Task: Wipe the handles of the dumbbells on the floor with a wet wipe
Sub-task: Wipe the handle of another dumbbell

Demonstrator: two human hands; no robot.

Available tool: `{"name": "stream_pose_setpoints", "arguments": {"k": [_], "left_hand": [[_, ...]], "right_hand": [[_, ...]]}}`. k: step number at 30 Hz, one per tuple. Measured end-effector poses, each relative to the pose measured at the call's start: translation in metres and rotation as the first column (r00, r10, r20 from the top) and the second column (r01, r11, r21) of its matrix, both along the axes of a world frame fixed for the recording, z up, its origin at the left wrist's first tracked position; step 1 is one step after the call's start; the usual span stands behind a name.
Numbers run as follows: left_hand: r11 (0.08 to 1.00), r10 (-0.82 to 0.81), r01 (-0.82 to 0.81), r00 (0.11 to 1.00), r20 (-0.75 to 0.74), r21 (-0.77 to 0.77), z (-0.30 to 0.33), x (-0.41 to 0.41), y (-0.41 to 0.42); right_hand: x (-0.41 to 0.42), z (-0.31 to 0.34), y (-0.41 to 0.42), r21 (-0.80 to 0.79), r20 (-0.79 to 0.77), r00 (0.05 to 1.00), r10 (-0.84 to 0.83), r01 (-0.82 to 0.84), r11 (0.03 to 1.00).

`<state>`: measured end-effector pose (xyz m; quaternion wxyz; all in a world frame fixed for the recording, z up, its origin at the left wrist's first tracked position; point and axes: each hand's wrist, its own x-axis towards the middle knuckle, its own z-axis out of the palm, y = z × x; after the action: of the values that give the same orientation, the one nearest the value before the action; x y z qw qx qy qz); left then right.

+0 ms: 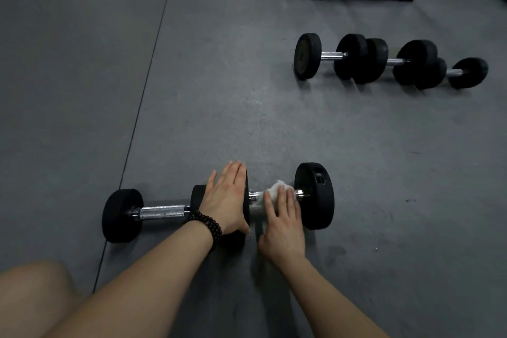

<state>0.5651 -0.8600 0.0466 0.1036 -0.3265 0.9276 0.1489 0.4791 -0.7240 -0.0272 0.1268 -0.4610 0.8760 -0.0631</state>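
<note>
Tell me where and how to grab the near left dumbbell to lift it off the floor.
Judging by its pose, grip the near left dumbbell by its bare chrome handle, coming down from above with fingers wrapped around the bar. It lies level, and the black heads at both ends hold the bar clear of the floor, leaving room underneath.

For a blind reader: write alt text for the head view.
A right hand presses a wipe on a dumbbell handle while the left hand steadies its weight. Another dumbbell lies left; three more farther right.
</note>
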Motion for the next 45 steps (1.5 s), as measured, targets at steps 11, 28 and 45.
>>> {"name": "stream_pose_setpoints", "arguments": {"k": [11, 28, 45], "left_hand": [[1.000, -0.002, 0.002, 1.000, 0.004, 0.009, 0.000, -0.001, -0.001], [0.993, 0.004, -0.031, 0.972, -0.234, -0.113, -0.003, 0.009, 0.013], [0.990, 0.011, -0.023, 0.996, -0.088, -0.137, -0.013, -0.008, -0.005]], "right_hand": [[0.018, 0.002, -0.017, 0.038, -0.020, 0.997, 0.070, -0.069, 0.997], [0.003, 0.002, -0.020, 0.051, 0.015, 0.997, -0.071, 0.070, 0.996], [-0.025, 0.004, -0.019, -0.001, 0.031, 0.997, -0.072, 0.072, 0.997]]}}
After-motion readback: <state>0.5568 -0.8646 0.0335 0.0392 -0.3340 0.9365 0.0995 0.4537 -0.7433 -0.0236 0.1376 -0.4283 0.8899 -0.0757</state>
